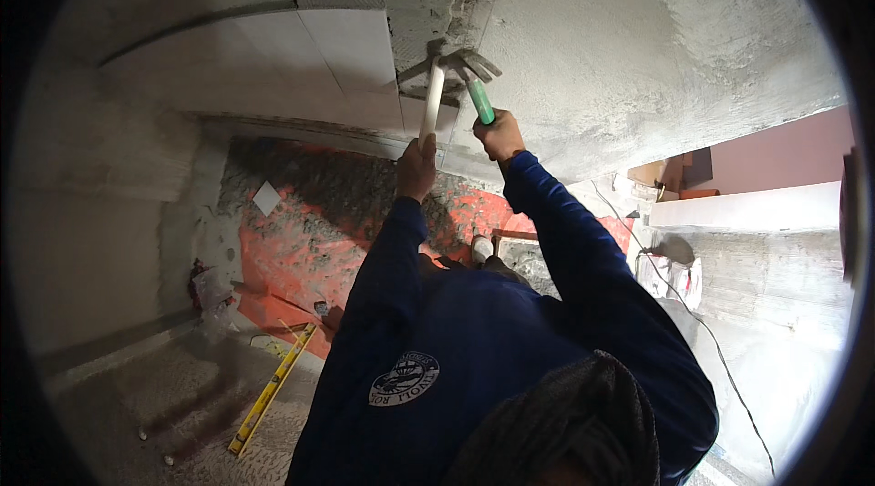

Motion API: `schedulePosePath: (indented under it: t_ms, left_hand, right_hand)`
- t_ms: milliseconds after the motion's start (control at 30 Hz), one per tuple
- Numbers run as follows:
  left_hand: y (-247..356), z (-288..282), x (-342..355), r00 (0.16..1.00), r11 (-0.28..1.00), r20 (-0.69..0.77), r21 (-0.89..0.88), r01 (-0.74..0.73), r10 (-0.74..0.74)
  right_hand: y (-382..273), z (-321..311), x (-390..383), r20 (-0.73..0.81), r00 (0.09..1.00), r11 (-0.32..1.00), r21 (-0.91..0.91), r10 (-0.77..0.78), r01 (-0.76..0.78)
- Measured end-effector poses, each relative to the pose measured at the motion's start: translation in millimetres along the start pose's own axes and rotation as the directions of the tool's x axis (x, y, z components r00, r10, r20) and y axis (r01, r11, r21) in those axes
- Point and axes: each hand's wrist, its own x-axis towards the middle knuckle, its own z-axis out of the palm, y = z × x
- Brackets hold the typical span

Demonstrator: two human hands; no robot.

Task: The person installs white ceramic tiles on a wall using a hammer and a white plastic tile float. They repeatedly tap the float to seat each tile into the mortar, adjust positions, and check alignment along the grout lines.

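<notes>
Both my arms reach up toward the wall, in dark blue sleeves. My left hand [416, 169] is closed round the lower end of a pale-handled tool [434, 98]; its dark head is against the wall and hard to make out. Just to the right, my right hand [500, 137] grips a green-handled hammer [480, 101], whose metal head sits beside the other tool's top. Whether the two heads touch I cannot tell. Behind them is a rough, broken strip of wall [428, 3], between pale tiles [351, 48] and grey plaster [592, 48].
Red sheeting [301, 249] smeared with grey mortar covers the floor below. A white square piece [267, 198] lies on it. At lower left rests a yellow spirit level [272, 390]. A black cable [706, 326] runs down the right side, past a white bag [670, 276].
</notes>
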Motion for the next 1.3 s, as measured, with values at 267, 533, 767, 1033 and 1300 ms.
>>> schedulePosePath:
  t_ms: [267, 533, 767, 1033, 1300]
  left_hand:
    - [24, 19, -50, 0.941, 0.889, -0.171, 0.411, -0.201, 0.292]
    - [22, 20, -23, 0.956, 0.933, -0.158, 0.306, -0.19, 0.247]
    - [22, 9, -21, 0.997, 0.949, -0.043, 0.311, -0.052, 0.069]
    - [1, 9, -10, 0.99, 0.984, -0.047, 0.125, -0.125, 0.132]
    - [11, 13, -15, 0.996, 0.988, -0.053, -0.128, -0.084, 0.078]
  right_hand:
    - [32, -45, -57, -0.012, 0.975, 0.975, -0.002, -0.224, 0.224]
    - [30, -55, -89, -0.058, 0.993, 0.99, 0.086, -0.107, 0.112]
    - [-14, -32, -89, -0.202, 0.919, 0.856, 0.34, -0.338, 0.389]
    - [15, -7, -24, -0.191, 0.98, 0.995, 0.073, -0.046, 0.061]
    - [10, -5, -9, -0.099, 0.993, 0.994, -0.092, -0.067, 0.058]
